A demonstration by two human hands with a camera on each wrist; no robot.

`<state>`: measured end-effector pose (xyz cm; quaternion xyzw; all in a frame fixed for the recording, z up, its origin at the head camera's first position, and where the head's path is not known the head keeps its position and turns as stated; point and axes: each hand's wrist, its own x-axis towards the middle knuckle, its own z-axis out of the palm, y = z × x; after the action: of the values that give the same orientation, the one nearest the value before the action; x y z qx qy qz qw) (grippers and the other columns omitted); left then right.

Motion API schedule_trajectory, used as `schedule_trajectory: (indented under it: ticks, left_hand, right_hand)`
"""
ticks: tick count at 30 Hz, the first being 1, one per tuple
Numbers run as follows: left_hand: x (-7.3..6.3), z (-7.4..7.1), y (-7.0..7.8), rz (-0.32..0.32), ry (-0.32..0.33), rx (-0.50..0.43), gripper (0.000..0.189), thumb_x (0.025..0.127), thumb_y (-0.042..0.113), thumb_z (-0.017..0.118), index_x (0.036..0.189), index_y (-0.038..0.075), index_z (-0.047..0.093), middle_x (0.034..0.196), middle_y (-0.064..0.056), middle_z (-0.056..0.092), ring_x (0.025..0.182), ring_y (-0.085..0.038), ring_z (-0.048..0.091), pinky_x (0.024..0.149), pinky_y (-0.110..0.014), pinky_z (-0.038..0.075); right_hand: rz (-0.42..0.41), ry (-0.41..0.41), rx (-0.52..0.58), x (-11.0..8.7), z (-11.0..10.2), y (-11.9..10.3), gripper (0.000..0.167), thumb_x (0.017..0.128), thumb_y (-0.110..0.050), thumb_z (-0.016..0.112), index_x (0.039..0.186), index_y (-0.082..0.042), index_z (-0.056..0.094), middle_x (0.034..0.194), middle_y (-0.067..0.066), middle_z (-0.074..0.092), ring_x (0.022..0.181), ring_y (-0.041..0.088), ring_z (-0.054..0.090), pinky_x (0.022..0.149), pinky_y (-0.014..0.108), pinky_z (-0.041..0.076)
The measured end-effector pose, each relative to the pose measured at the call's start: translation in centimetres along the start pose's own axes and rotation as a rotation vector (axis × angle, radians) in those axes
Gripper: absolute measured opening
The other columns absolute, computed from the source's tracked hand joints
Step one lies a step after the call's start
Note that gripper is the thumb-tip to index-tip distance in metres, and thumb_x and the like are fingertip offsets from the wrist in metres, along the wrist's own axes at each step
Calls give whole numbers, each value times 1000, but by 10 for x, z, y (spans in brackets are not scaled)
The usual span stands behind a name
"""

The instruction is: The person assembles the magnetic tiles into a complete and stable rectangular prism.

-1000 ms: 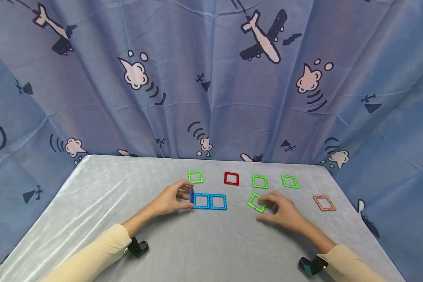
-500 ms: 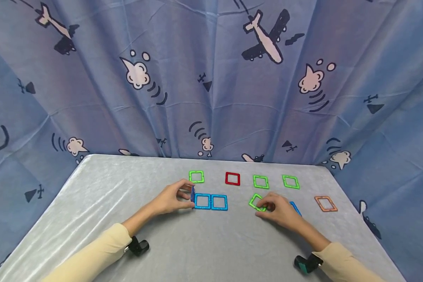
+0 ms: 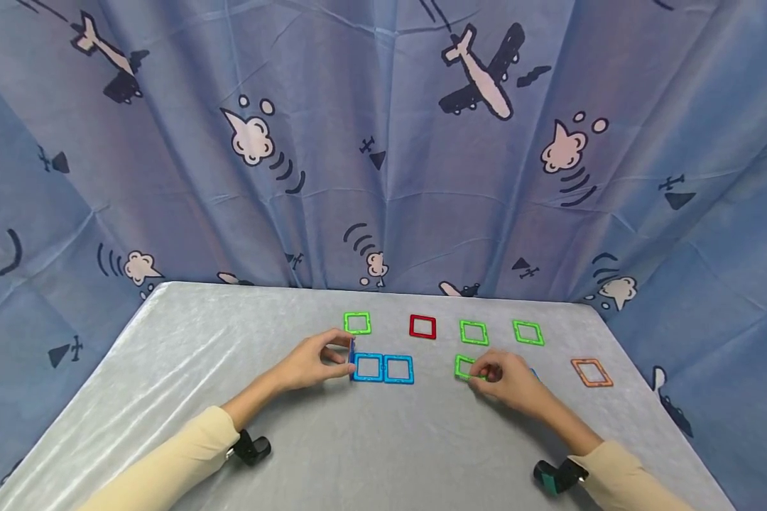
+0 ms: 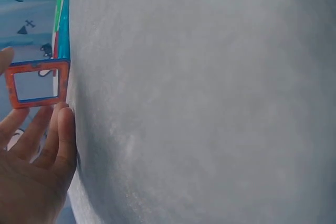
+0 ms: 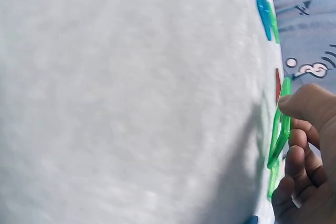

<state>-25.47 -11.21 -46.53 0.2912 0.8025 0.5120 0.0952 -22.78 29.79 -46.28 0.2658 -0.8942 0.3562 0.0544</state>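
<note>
My left hand (image 3: pixel 313 362) pinches an upright square magnetic tile (image 3: pixel 352 349) between thumb and fingers. Its frame (image 4: pixel 11 88) looks orange-red with blue edges in the left wrist view. It stands at the left edge of two flat, adjoining blue magnetic tiles (image 3: pixel 368 380), apparently touching them. To the right, my right hand (image 3: pixel 510 383) pinches a green magnetic tile (image 3: pixel 459 367) at its right side, partly covering it. In the right wrist view this green tile (image 5: pixel 287 115) is tilted, with the thumb on its near face.
Behind lie a green tile (image 3: pixel 357 313), a red tile (image 3: pixel 423 337) and two more green tiles (image 3: pixel 474 344). An orange tile (image 3: pixel 591 385) lies at far right. Part of a blue tile (image 3: pixel 535 373) shows behind my right wrist. A patterned curtain (image 3: pixel 332 142) hangs beyond the table (image 3: pixel 383 454).
My right hand has closed its thumb and fingers on the green tile and turned it straighter. The blue tile behind that hand has come partly into sight. My left hand stays in place.
</note>
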Motion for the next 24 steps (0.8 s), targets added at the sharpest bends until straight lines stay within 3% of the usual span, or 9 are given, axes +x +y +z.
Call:
schedule_trajectory:
  ticks: [12, 24]
  left_hand:
    - [1, 0, -4, -73, 6, 15, 48, 102, 28, 65, 142, 3, 54, 133, -15, 61, 107, -25, 67, 74, -35, 57]
    - [0, 1, 0, -48, 25, 15, 45, 103, 22, 65, 141, 1, 53, 130, -18, 62, 107, -34, 67, 80, -42, 56]
  right_hand:
    - [-91, 12, 51, 14, -12, -4, 13, 86, 1, 79, 90, -10, 74, 82, -7, 58, 73, 13, 55, 59, 26, 47]
    - [-162, -64, 107, 37, -6, -26, 13, 90, -1, 76, 93, -13, 74, 86, -5, 61, 75, 13, 56, 60, 27, 47]
